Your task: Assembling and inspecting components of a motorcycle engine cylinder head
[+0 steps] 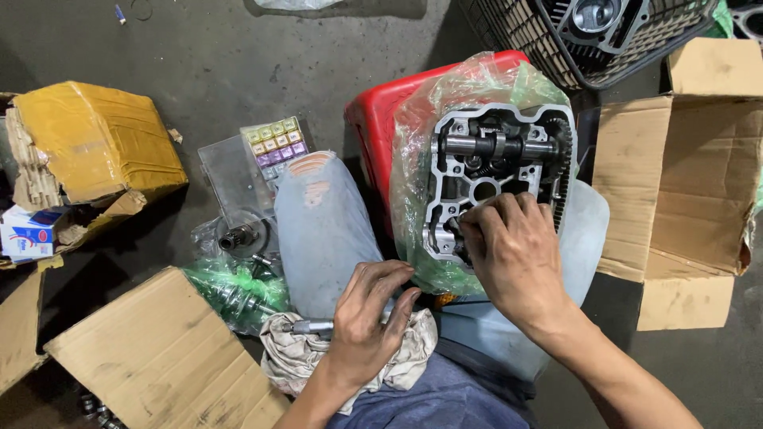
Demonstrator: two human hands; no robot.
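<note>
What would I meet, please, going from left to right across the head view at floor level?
Yellow taped cardboard parcel → clear plastic box of small coloured parts → red plastic stool → grey metal engine cylinder head on green plastic → open brown cardboard box.

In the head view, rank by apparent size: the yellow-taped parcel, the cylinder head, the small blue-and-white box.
1. yellow-taped parcel, though the cylinder head sits nearer the camera
2. cylinder head
3. small blue-and-white box

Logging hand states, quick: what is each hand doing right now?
Left hand: closed on a metal tool over a rag.
Right hand: fingertips on the cylinder head; grip unclear.
</note>
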